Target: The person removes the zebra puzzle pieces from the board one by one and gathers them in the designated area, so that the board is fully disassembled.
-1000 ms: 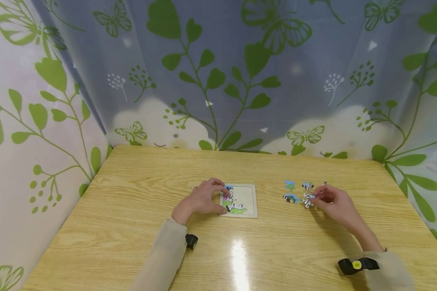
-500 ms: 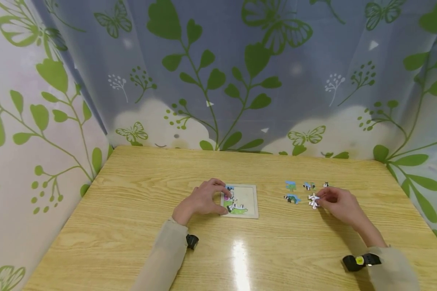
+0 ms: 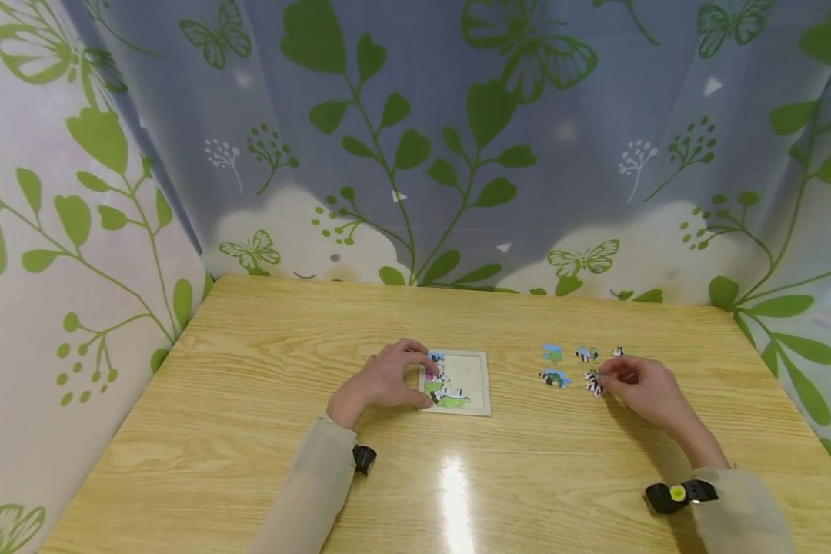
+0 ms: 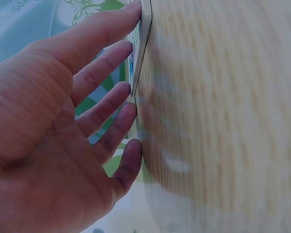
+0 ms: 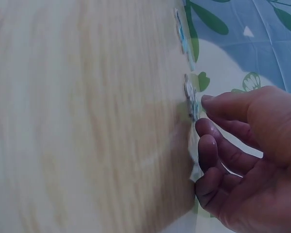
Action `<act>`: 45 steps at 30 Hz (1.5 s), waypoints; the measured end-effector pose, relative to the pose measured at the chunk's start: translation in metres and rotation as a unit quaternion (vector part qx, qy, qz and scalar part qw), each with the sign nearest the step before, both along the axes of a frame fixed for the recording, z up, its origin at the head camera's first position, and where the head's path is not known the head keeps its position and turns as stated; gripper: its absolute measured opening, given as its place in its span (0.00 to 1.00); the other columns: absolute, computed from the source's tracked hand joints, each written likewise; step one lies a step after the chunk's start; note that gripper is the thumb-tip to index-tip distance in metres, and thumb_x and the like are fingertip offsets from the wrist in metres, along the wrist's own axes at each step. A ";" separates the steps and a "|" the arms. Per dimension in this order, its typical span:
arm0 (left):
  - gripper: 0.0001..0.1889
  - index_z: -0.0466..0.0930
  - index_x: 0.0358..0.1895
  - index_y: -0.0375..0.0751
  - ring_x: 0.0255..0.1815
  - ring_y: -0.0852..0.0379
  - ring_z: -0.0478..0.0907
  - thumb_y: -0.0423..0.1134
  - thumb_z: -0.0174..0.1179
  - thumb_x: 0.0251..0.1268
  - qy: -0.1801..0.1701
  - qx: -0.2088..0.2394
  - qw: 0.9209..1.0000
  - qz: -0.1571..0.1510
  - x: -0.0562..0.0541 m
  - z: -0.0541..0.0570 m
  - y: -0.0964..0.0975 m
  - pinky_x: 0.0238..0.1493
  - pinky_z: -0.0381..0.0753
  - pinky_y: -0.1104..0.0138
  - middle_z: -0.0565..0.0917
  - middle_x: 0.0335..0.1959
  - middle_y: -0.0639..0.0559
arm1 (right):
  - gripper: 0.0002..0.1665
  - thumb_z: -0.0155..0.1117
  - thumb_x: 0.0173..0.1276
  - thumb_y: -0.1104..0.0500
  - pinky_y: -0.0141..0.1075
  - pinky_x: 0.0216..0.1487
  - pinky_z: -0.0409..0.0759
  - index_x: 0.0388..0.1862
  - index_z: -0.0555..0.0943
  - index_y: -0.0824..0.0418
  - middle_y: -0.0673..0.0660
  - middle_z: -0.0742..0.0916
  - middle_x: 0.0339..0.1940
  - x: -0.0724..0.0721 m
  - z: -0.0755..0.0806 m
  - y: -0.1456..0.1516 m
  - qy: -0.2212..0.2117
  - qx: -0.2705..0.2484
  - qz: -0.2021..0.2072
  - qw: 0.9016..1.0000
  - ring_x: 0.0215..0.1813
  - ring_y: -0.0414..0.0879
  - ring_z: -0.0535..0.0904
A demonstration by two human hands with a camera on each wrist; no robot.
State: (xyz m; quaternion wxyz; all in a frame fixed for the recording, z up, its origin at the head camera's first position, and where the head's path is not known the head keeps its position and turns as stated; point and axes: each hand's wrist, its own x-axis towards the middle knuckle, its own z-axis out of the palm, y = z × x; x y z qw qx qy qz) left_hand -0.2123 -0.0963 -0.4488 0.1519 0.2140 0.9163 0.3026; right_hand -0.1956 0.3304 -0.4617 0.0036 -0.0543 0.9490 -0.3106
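In the head view a square puzzle tray (image 3: pixel 487 388) lies on the table, with zebra-picture pieces (image 3: pixel 450 395) fitted along its left and lower parts. Its upper right shows bare cream backing. My left hand (image 3: pixel 385 375) rests at the tray's left side, thumb by the lower edge and fingertips over the upper left. The left wrist view shows those fingers loosely spread against the tray's edge. Further right, my right hand (image 3: pixel 644 392) pinches a black-and-white striped puzzle piece (image 3: pixel 594 382) between thumb and fingers, at the table surface. The pinch is partly hidden by the fingers.
Loose puzzle pieces lie around the right hand: a tree piece (image 3: pixel 552 353), a blue and green piece (image 3: pixel 554 378), a striped piece (image 3: pixel 585 354) and a small one (image 3: pixel 619 352). A patterned curtain (image 3: pixel 415 154) encloses the wooden table (image 3: pixel 263 323).
The piece at my right fingertips showed a pale, whitish face half a second ago and now shows dark stripes. My right hand has shifted slightly right since one second ago. My left hand stays put.
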 end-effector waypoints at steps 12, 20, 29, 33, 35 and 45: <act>0.19 0.84 0.55 0.58 0.78 0.40 0.60 0.46 0.74 0.60 0.004 -0.005 1.000 -0.007 -0.001 0.000 0.001 0.75 0.53 0.32 0.69 0.74 0.50 | 0.16 0.66 0.74 0.53 0.32 0.34 0.79 0.52 0.85 0.62 0.59 0.90 0.41 0.004 0.012 -0.035 0.030 -0.021 0.034 0.999 0.39 0.46 0.85; 0.19 0.85 0.54 0.56 0.76 0.39 0.62 0.46 0.75 0.59 0.006 -0.004 1.000 -0.007 -0.001 0.002 0.001 0.72 0.57 0.34 0.70 0.73 0.50 | 0.14 0.67 0.73 0.55 0.32 0.32 0.78 0.52 0.84 0.61 0.55 0.89 0.39 0.004 0.012 -0.067 0.034 -0.047 0.086 0.995 0.36 0.41 0.83; 0.19 0.84 0.53 0.59 0.77 0.40 0.62 0.46 0.75 0.58 0.004 -0.007 1.000 0.001 -0.002 0.000 0.001 0.74 0.54 0.32 0.69 0.73 0.51 | 0.14 0.69 0.71 0.56 0.32 0.34 0.79 0.52 0.85 0.62 0.53 0.89 0.38 0.002 0.009 -0.098 0.031 -0.062 0.118 0.991 0.35 0.42 0.83; 0.18 0.84 0.52 0.59 0.76 0.39 0.62 0.46 0.75 0.59 0.003 -0.009 1.000 -0.001 -0.002 0.001 0.001 0.74 0.55 0.33 0.69 0.74 0.51 | 0.14 0.69 0.71 0.55 0.32 0.34 0.79 0.52 0.85 0.61 0.52 0.89 0.38 0.002 0.009 -0.110 0.012 -0.070 0.130 0.989 0.36 0.41 0.83; 0.17 0.85 0.52 0.59 0.76 0.39 0.62 0.46 0.75 0.59 0.003 -0.010 1.000 -0.002 -0.002 0.001 0.001 0.74 0.56 0.33 0.69 0.73 0.51 | 0.14 0.69 0.72 0.55 0.32 0.35 0.79 0.52 0.85 0.61 0.52 0.88 0.38 0.002 0.010 -0.115 0.004 -0.076 0.139 0.987 0.37 0.42 0.83; 0.17 0.85 0.51 0.60 0.74 0.39 0.63 0.46 0.75 0.59 -0.001 -0.007 1.000 0.001 -0.002 0.001 0.001 0.72 0.56 0.32 0.69 0.73 0.51 | 0.12 0.68 0.72 0.57 0.33 0.39 0.81 0.51 0.85 0.59 0.50 0.88 0.37 -0.001 0.009 -0.145 -0.015 -0.088 0.171 0.981 0.38 0.42 0.83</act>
